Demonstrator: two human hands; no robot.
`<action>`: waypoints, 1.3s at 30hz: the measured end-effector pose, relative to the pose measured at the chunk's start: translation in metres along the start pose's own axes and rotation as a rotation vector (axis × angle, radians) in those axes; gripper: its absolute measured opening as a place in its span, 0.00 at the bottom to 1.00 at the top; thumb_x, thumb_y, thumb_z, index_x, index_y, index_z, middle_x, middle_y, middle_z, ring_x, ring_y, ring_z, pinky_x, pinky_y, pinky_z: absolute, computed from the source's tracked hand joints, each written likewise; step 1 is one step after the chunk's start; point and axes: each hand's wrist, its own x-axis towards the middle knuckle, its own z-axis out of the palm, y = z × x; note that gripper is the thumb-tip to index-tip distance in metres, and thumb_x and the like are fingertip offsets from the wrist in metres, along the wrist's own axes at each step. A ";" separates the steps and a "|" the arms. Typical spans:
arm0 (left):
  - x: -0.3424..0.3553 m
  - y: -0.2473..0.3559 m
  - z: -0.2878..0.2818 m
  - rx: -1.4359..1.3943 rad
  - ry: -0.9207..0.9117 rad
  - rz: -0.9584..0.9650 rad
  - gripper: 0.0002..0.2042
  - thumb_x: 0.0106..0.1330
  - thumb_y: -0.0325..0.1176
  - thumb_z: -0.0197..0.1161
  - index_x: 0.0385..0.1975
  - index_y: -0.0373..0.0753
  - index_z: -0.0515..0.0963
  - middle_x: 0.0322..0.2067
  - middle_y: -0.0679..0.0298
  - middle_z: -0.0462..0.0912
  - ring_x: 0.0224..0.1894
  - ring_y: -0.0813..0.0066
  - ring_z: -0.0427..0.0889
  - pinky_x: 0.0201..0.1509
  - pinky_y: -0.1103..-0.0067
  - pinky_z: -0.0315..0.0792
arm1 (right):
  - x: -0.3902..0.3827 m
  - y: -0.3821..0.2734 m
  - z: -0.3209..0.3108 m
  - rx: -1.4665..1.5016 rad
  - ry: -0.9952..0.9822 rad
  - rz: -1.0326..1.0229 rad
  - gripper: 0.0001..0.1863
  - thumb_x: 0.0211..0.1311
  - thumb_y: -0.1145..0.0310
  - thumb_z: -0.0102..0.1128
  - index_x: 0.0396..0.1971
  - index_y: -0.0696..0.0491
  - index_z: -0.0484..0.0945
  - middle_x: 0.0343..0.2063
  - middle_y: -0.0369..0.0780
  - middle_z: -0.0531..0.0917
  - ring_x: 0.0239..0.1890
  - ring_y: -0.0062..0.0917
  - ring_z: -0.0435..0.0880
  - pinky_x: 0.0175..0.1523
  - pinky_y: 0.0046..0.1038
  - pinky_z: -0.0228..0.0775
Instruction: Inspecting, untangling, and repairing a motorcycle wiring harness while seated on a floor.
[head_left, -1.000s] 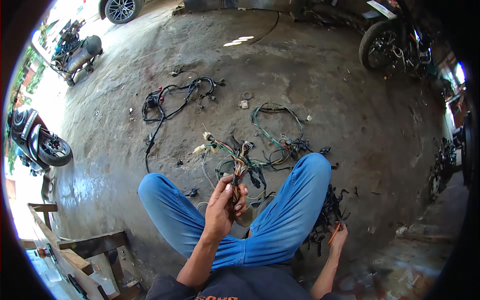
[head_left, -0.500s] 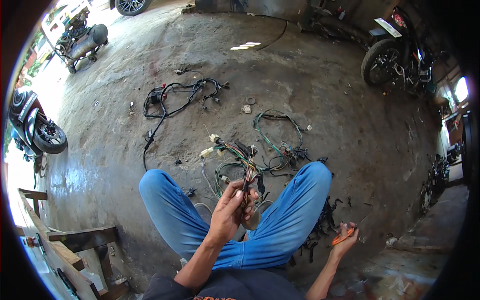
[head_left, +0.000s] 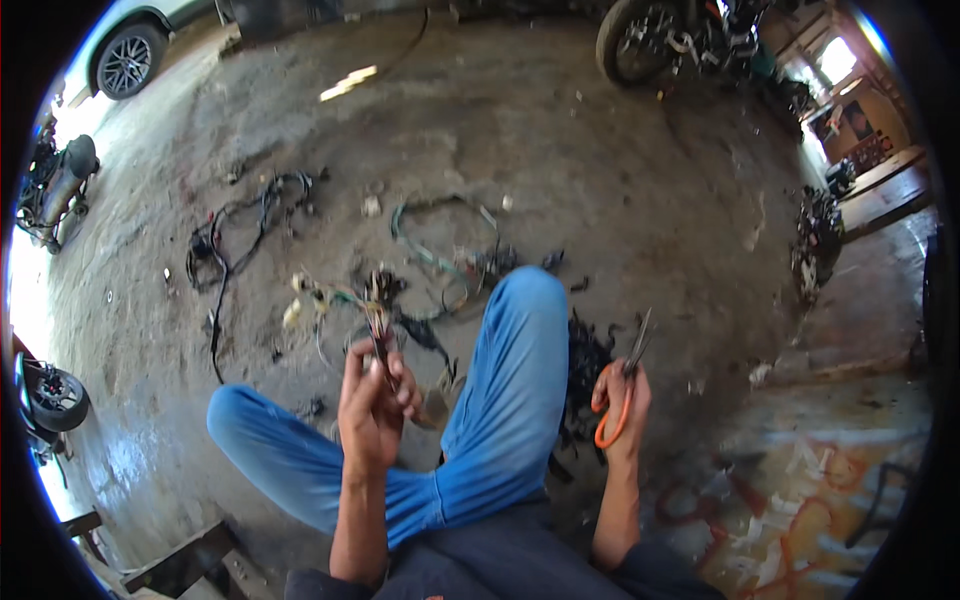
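Note:
My left hand is closed around a wiring harness between my knees. Its coloured wires and pale connectors fan out beyond my fingers, slightly blurred. Off to the right of my right knee, my right hand grips orange-handled scissors, whose blades point up and away from me. The scissors are apart from the harness. Beyond my knees, a loop of green wires lies on the floor, with a black wiring harness farther left. Black scraps are heaped between my right knee and right hand.
Motorcycles stand at the far right and left edge. A car wheel and a tank on wheels are at the far left. Wooden framing is at lower left; dark parts lie along the right.
My right hand has turned and moved up and left, bringing the scissor blades into sight. My left hand still holds the harness. The whole view has swung to the right.

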 end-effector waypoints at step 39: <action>-0.011 -0.023 -0.013 -0.085 -0.042 -0.001 0.06 0.77 0.32 0.54 0.48 0.44 0.68 0.45 0.63 0.70 0.41 0.73 0.70 0.43 0.73 0.70 | -0.092 -0.006 0.110 -0.123 -1.009 0.272 0.25 0.72 0.45 0.54 0.47 0.56 0.71 0.29 0.33 0.71 0.29 0.15 0.67 0.35 0.20 0.65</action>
